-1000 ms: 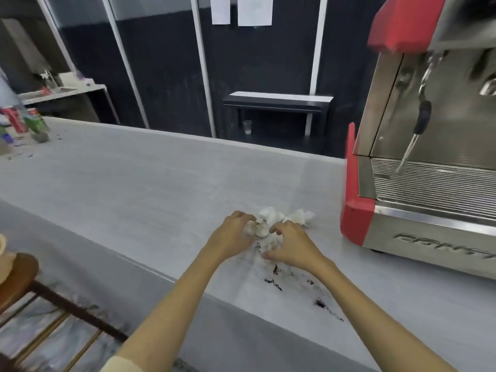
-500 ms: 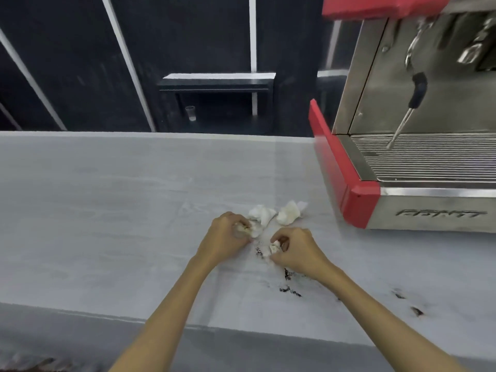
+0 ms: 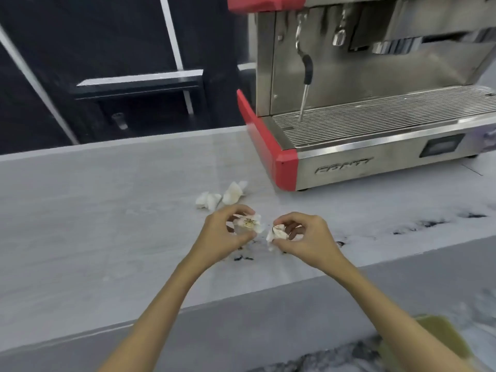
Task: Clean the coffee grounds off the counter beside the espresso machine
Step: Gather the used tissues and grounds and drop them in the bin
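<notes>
The tissue that both hands worked together a second ago is now in two pieces. The left hand [image 3: 224,237] pinches one stained wad [image 3: 248,222] between thumb and fingertips; the right hand [image 3: 303,238] pinches a second scrap [image 3: 276,233], fingers curled round it. The two pieces sit just apart, lifted a little off the counter [image 3: 94,210], where before the fists pressed close together on one bunch.

That reads as a pause in wiping: the paper looks torn or pulled open, perhaps to find a clean face, so no grounds are being picked up at this instant.

The grounds [image 3: 243,257] remain. A dark smear lies at 6 o'clock from the left hand, near the front edge, and more streaks [image 3: 429,224] run off at 3 o'clock from the right hand, in front of the machine [image 3: 349,146]. Most of the mess is therefore undone.

Two spare tissue lumps [image 3: 221,196] lie at 12 o'clock from the hands, untouched, as they did earlier. The view has swung right, so the machine fills more of the frame.
</notes>
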`<action>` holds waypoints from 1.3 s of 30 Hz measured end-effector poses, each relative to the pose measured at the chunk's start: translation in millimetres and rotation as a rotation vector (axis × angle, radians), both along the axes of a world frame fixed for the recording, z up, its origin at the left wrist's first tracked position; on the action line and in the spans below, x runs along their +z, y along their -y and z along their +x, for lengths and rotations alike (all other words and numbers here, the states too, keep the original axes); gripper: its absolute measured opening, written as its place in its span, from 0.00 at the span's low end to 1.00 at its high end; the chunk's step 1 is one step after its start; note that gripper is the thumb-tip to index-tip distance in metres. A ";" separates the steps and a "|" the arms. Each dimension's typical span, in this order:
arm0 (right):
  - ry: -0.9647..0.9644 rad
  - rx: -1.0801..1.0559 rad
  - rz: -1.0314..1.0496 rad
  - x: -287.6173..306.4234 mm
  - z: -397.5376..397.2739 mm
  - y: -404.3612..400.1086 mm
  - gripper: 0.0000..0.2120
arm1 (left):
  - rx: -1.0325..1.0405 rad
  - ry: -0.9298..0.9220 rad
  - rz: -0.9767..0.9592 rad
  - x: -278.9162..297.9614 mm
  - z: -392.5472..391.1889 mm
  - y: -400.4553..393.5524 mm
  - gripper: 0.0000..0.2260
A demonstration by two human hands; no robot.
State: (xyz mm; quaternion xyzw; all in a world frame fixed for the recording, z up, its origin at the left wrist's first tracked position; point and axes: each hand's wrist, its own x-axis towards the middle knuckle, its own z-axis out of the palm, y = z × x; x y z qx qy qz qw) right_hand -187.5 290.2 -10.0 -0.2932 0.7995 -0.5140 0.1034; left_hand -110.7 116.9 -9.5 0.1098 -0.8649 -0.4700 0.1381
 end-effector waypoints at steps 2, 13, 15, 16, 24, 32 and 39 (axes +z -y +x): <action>0.011 -0.069 -0.041 1.7 -5.9 -38.0 0.13 | -0.066 -0.011 0.000 3.8 -15.2 -34.3 0.15; 0.069 -0.343 -0.035 -15.0 -53.6 -320.7 0.14 | -0.321 0.014 0.076 -15.5 -100.2 -293.6 0.13; 0.078 -0.397 -0.030 -23.8 -63.3 -369.5 0.12 | -0.351 0.016 0.080 -23.1 -116.2 -339.3 0.14; 0.096 -0.420 -0.021 -28.9 -68.1 -391.7 0.12 | -0.368 0.029 0.077 -28.3 -124.0 -360.3 0.15; 0.159 -0.488 0.061 -73.1 -128.6 -504.4 0.12 | -0.461 0.188 -0.008 -74.0 -188.6 -476.5 0.15; 0.157 -0.323 0.184 -96.3 -216.3 -550.7 0.10 | -0.382 0.240 -0.017 -106.4 -264.4 -550.3 0.11; 0.195 -0.149 0.200 -105.0 -265.6 -578.5 0.09 | -0.237 0.265 -0.025 -114.3 -278.1 -584.0 0.11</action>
